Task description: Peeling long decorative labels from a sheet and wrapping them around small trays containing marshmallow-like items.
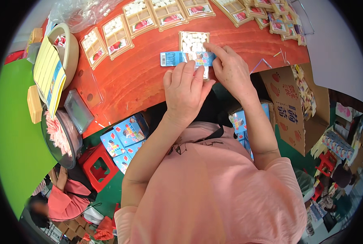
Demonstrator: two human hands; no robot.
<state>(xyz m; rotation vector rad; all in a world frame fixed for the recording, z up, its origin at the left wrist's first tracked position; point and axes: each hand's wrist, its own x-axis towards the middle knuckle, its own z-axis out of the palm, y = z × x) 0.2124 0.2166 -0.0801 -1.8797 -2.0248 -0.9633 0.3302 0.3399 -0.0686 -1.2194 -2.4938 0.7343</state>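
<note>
Blue card (171, 59) lies crosswise over a small tray (180, 42), directly under the fingertips of the left hand (185, 89). Its left end sticks out freely to the left of these fingers, and its right end is just beside the thumb of the right hand (232, 67). White pieces (193, 42) fill the tray beyond the left fingertips, and a little of the tray shows also nearer than the card, between the two hands.

Left fingers are almost straight, with the thumb spread away, so this hand is open and laid flat over the card; how firmly it presses, I cannot tell. Right index finger is stretched to the right edge of the tray, while the other fingers are bent; whether they pinch something is not visible to me.

In my judgement, the card is light, thin and rather stiff, smooth enough to slide, and it can crease if it is pressed hard. It is better to hold it by its two short ends. The tray seems light also, with thin walls, so it is safer to take it by the side edges, keeping it level, because the white pieces look loose and soft.

Farther beyond the fingers, similar trays (151, 15) stand on the red table (128, 81).
</note>
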